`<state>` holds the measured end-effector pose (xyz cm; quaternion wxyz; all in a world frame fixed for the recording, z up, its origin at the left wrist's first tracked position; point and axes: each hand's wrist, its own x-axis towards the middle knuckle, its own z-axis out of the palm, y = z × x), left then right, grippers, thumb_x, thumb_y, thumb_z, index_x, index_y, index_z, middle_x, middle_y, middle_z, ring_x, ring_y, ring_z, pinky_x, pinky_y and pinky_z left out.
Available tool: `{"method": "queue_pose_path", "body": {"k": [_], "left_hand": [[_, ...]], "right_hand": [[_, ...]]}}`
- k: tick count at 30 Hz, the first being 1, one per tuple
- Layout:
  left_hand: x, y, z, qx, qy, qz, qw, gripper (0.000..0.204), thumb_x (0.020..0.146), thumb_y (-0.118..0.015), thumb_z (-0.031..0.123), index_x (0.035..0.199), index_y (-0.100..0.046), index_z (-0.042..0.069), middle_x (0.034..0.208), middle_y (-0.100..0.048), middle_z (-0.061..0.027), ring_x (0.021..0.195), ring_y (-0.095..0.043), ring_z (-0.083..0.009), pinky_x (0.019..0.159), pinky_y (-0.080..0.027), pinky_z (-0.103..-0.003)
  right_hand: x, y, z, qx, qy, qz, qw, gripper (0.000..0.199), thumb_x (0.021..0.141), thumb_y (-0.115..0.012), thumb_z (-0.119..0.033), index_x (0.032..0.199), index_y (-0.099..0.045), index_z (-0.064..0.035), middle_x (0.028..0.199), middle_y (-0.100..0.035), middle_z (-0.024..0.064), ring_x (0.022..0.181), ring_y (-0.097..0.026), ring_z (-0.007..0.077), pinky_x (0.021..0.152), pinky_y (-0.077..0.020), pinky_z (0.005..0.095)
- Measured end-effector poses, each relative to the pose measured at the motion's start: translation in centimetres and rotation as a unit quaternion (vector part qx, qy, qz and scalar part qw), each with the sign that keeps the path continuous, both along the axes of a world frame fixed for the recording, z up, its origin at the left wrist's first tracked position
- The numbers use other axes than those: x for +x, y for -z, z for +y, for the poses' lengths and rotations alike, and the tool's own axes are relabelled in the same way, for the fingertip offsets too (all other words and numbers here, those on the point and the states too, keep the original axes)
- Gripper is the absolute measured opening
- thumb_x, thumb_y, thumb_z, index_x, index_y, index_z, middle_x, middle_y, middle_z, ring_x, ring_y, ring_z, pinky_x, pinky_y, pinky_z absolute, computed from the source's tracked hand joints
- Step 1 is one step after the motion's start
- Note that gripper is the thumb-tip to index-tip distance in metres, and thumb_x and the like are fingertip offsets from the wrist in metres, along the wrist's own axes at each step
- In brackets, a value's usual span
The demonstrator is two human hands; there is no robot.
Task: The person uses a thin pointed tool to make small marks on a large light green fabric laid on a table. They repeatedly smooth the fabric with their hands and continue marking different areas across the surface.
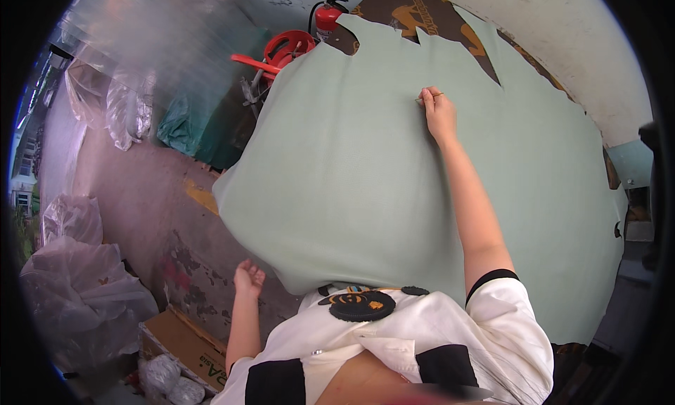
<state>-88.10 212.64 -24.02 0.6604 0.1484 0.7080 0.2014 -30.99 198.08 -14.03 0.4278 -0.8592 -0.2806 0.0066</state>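
A large pale green leather hide (337, 173) with ragged, notched edges is spread in front of me. Over its far middle, my right hand (439, 115) is closed in a pinch around a thin pen-like stick (437, 94); its tip is too small to make out. My right arm stretches across the hide. My left hand (249, 277) hangs beside the hide's near left edge, apart from it, fingers loosely curled and partly spread, with nothing seen in it. The hide's near edge lies against my shirt front.
Beyond the far left edge stand a red fire extinguisher (328, 18) and a red round object (288, 48). Brown patterned sheeting (422, 15) shows past the hide. On the left floor are a green plastic-covered stack (204, 127), clear plastic bags (88, 292) and a cardboard box (179, 345).
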Motion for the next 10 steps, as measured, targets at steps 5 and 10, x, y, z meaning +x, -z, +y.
{"method": "queue_pose_path", "body": {"k": [5,10], "left_hand": [[1.0,4.8,-6.5,-0.156,0.051,-0.402,0.901,0.042,0.105,-0.035,0.025,0.134,-0.047,-0.003,0.125,-0.062,-0.0193,0.117,-0.062,-0.0256,0.094,-0.054,-0.037],[-4.8,0.7,-11.2,-0.153,0.063,-0.642,0.749,0.047,0.105,-0.041,0.033,0.138,-0.044,-0.001,0.135,-0.057,-0.0148,0.122,-0.059,-0.0266,0.103,-0.049,-0.038]], "right_hand": [[0.0,1.5,-2.3,0.31,0.06,0.176,0.933,0.034,0.106,-0.044,-0.028,0.103,-0.064,-0.0007,0.102,-0.065,0.0065,0.098,-0.063,0.0164,0.081,-0.056,0.0328],[-1.1,3.6,-5.7,0.383,0.104,0.142,0.907,0.035,0.106,-0.042,-0.027,0.109,-0.06,0.0032,0.106,-0.062,0.0115,0.101,-0.062,0.0198,0.088,-0.0578,0.0365]]}}
